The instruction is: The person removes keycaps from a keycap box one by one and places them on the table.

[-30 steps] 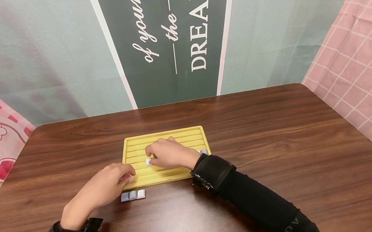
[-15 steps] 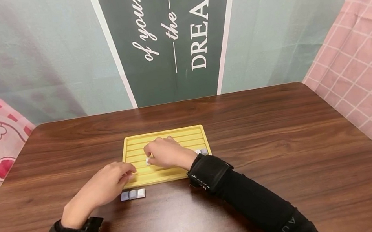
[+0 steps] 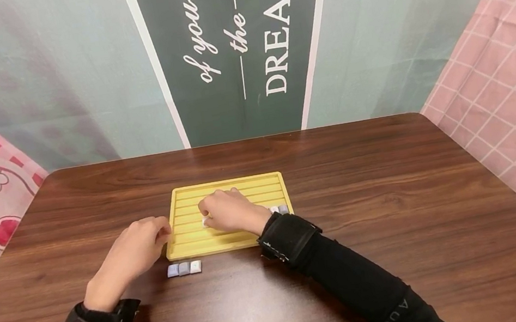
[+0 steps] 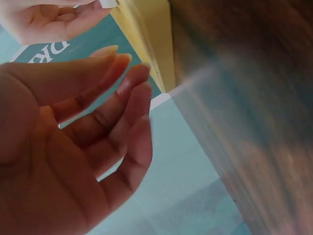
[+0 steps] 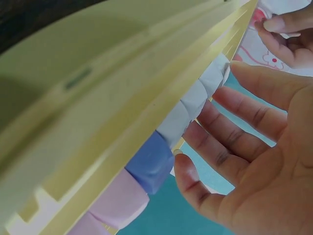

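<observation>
A yellow ridged tray (image 3: 187, 239) lies on the table, with a row of keycaps along one groove. My right hand (image 3: 230, 210) is over the tray, thumb and index finger pinching the white keycap (image 5: 216, 76) at the row's left end. In the right wrist view, more white keycaps, a blue keycap (image 5: 151, 161) and a pink keycap (image 5: 120, 198) follow along the groove. From the head, my right hand hides most of this row. Beside the tray's left edge, my left hand (image 3: 137, 248) holds nothing, its fingers loosely bent.
Three loose keycaps (image 3: 184, 269), bluish, grey and white, lie side by side on the brown wooden table (image 3: 381, 193) just in front of the tray. Behind the table hangs a grey-green cloth (image 3: 103, 83) with lettering; pink cloths flank both sides.
My left hand has drawn back leftward from over the tray's left edge. The right hand stays at the white keycap, with only a slight shift.
</observation>
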Motion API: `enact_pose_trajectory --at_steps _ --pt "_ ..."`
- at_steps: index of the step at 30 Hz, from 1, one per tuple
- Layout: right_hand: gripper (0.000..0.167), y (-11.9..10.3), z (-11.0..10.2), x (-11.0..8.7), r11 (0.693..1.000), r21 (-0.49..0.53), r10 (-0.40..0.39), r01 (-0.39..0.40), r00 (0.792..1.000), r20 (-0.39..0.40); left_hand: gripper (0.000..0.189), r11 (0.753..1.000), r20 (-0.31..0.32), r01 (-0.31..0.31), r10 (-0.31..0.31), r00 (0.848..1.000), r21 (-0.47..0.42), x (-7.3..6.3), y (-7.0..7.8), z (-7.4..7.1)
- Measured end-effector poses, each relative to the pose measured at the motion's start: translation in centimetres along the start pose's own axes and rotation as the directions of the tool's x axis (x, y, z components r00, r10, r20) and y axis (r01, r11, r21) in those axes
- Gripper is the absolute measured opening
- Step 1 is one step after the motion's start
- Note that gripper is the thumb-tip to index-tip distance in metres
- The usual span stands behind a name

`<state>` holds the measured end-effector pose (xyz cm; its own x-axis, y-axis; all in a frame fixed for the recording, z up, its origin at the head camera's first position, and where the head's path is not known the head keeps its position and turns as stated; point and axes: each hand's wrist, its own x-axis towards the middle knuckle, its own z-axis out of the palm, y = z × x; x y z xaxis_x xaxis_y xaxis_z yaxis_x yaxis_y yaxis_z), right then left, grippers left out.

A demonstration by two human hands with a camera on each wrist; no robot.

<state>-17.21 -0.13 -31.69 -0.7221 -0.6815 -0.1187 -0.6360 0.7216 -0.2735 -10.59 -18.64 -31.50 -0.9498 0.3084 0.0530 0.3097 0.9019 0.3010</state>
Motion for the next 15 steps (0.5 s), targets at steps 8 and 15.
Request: enact_pose_trajectory --at_steps 8,15 --pt "0.03 -0.04 -0.03 0.13 1.0 -0.01 0.0 0.0 1.0 -0.01 0.016 0.997 0.094 0.075 -0.074 0.993 -0.004 0.07 -0.42 0.61" --pt "0.035 -0.06 0.07 0.21 1.0 -0.019 -0.007 0.007 1.0 -0.017 0.017 0.994 0.125 0.105 -0.101 0.987 -0.022 0.11 -0.44 0.94"
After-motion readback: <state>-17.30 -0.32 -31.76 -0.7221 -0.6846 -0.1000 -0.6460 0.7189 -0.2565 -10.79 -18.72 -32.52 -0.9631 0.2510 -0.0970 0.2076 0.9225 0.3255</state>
